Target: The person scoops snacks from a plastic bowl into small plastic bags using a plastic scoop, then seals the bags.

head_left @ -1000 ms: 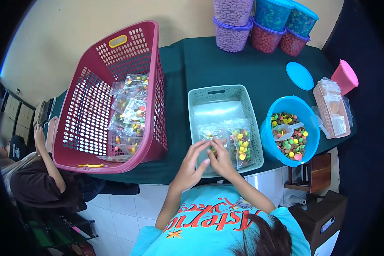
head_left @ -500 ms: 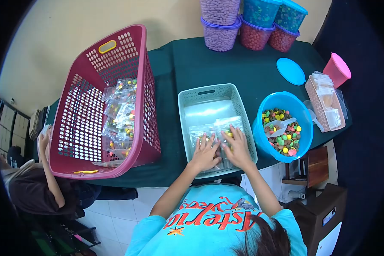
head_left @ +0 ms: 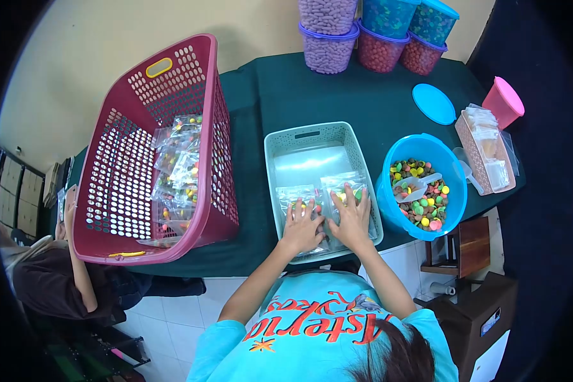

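Observation:
Two clear plastic bags of colourful candies lie side by side in a pale green tray [head_left: 275, 148]. My left hand [head_left: 304, 227] rests flat with fingers spread on the left bag [head_left: 291, 193]. On the right bag [head_left: 339, 182] lies my right hand [head_left: 352, 219], its fingers also stretched out. Both hands cover part of the candies beneath them. Just right of the tray stands a blue tub [head_left: 398, 213] of brown, yellow, green and pink candies, with a clear scoop [head_left: 416, 186] lying in it.
A large maroon basket [head_left: 205, 191] holding several filled candy bags [head_left: 183, 169] stands left. At the right are a blue lid [head_left: 433, 104], a pink basket of small bags [head_left: 487, 149] and a pink container [head_left: 504, 105]. Lidded candy tubs [head_left: 328, 48] stand behind. Another person [head_left: 57, 280] is at far left.
My right hand has shifted slightly toward the right on its bag, and my left hand has moved a little across the left bag. The other person's hand at far left has lowered.

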The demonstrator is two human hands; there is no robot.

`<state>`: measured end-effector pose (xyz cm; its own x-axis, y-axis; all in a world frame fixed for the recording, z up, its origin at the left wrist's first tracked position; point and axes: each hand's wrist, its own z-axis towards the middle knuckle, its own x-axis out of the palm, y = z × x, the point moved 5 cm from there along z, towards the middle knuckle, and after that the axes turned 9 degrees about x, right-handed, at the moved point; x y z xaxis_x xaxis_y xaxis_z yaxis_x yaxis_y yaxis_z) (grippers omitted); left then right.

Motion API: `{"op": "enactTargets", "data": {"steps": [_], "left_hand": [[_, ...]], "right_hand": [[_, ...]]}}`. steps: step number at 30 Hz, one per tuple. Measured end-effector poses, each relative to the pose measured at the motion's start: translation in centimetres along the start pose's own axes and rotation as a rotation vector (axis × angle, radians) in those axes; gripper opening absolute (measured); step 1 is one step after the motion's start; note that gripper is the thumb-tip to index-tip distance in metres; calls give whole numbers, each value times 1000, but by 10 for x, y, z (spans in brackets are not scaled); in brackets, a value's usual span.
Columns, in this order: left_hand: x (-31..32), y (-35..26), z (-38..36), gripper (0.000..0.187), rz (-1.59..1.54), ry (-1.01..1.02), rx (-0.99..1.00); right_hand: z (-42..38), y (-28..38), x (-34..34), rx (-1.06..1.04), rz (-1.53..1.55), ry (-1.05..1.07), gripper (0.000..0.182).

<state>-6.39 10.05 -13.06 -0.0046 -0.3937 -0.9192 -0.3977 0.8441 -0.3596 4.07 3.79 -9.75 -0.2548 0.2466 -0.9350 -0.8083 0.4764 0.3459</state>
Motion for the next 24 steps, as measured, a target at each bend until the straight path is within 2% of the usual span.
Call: {"op": "enactTargets", "data": {"steps": [5,7,9,10,12,17,20,22,23,24], "left_hand": [[2,0,-1,46,16,26,-6],[1,0,-3,52,15,12,10],[0,0,-5,57,-16,-49,41],[-2,0,-6,62,-46,-112,74],[-8,-1,-10,66,-68,-99,63],[-21,-8,-24,70,-153,-91,39],[-38,-15,-37,68,-210,-204,111],[-66,-19,-53,65,-413,-381,151],[-79,-22,-60,65,-412,-379,150],[-100,-24,-71,62,-471,-526,145]], "right_hand": [[1,-1,-3,15,35,27,60],[3,-4,-4,20,48,20,59],[7,-10,-7,-82,289,3,56],[8,-14,-8,-83,288,5,56],[12,-27,-9,54,589,30,55],[14,-28,-19,147,736,-75,29],[13,-27,-24,193,773,-98,28],[8,-9,-47,173,818,-128,28],[4,3,-57,157,862,-160,27],[0,15,-60,164,864,-160,27]]}}
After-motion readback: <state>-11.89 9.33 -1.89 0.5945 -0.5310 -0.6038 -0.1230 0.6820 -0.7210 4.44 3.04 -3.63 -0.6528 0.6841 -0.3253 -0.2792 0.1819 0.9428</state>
